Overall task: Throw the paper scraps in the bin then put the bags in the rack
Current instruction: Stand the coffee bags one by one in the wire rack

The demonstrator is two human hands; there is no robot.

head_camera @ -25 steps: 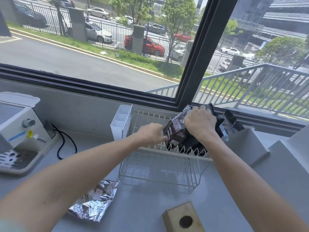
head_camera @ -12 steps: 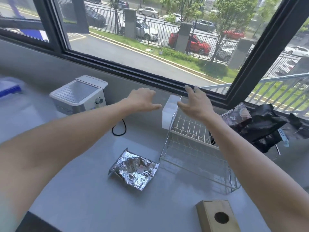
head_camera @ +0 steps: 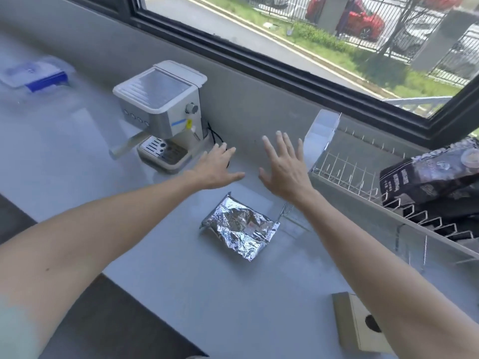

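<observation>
Here, black printed bag (head_camera: 430,177) in rack (head_camera: 344,174), lettering illegible, foil bag (head_camera: 239,229) on counter (head_camera: 166,275)

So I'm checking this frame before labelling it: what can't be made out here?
All in the head view:
- Dark bag in the wire rack: cut off by the right edge; its print is too small to read.
- Wooden box: partly covered by the right forearm.
- Blue-and-clear item at far left: blurred, so I can't tell what it is.
- Foil bag: contents hidden by the foil.
- Any bin: out of frame.
</observation>
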